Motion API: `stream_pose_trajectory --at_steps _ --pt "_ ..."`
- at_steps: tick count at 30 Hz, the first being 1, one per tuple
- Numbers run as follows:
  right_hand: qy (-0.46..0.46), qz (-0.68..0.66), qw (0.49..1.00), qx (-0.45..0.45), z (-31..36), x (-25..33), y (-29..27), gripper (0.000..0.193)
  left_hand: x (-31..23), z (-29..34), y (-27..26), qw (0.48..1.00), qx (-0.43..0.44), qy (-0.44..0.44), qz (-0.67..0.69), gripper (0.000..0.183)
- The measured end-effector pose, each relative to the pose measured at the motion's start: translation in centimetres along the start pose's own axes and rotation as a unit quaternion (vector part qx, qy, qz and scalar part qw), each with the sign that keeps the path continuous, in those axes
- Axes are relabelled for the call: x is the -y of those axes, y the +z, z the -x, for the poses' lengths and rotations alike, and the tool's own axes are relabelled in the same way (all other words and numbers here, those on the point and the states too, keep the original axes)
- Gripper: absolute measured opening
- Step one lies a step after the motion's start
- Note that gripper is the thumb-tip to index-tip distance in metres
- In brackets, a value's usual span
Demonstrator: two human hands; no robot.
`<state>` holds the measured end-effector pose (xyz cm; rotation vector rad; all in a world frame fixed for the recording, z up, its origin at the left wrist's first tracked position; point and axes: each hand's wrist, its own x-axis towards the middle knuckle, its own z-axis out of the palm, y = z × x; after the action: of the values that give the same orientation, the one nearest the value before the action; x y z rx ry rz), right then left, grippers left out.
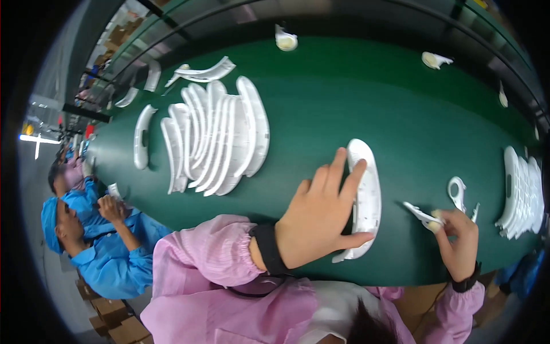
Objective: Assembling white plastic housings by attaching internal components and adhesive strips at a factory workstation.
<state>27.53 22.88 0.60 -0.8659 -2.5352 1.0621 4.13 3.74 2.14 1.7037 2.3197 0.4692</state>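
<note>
A long, curved white plastic shell [366,198] lies on the green table in front of me. My left hand [321,215] reaches across its left edge, fingers spread, with the index finger and thumb resting on the shell. To the right, my right hand [459,238] is closed in a pinch on a small white plastic piece [423,217], whose narrow end points left toward the shell. Part of that piece is hidden behind the fingers. Just beyond this hand lies a white ring-shaped plastic part [456,192], with a thin white part [475,212] beside it.
Several similar shells [220,137] stand in a row at left; more are stacked [518,195] at far right. Single curved pieces [142,137] lie farther left. Small white parts with round cream discs [286,41] sit along the far side. Co-workers in blue [109,241] work at left.
</note>
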Motion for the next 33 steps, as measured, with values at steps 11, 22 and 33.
stream_pose_trajectory --at_steps 11,22,33 --pt "-0.086 0.035 0.996 0.016 0.0 3.1 0.4 0.02 4.2 -0.3 -2.0 0.959 0.201 0.02 0.201 0.065" --pt "-0.106 0.105 0.989 0.019 0.6 6.5 3.7 0.023 3.8 1.5 -1.3 0.978 0.179 0.101 0.043 0.087" --pt "-0.084 0.112 0.99 0.018 -0.8 7.8 6.7 0.021 5.2 2.4 -0.8 0.984 0.164 -0.01 0.072 0.087"
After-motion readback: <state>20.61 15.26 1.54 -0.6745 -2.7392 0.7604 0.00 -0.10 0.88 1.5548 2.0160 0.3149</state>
